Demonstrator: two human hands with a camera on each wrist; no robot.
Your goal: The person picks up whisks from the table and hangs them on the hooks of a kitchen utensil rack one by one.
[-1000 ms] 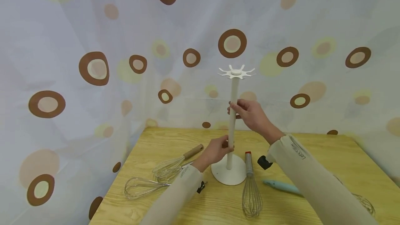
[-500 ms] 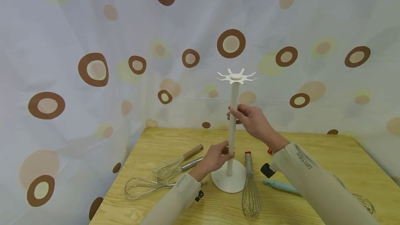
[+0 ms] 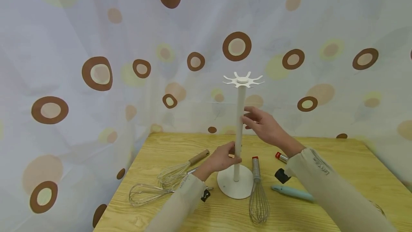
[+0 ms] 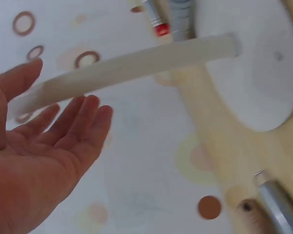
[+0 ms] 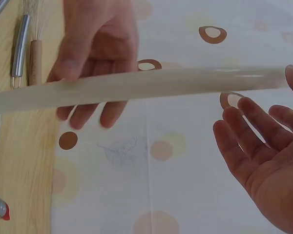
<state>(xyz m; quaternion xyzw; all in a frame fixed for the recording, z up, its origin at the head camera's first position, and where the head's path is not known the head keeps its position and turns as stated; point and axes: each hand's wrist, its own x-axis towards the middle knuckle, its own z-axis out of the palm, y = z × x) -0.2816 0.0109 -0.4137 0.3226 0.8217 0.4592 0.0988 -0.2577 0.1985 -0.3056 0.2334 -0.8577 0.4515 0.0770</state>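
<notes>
Yellow wood-grained surface: lower left to centre, I count four wire whisks; lower right, one light-blue handle, one red-tipped metal handle. Centre, one white pronged stand upright; the left hand's grip curves loosely round it, the right hand's grip lies spread alongside. Steadying seems in hand; letting go calls for care.
</notes>
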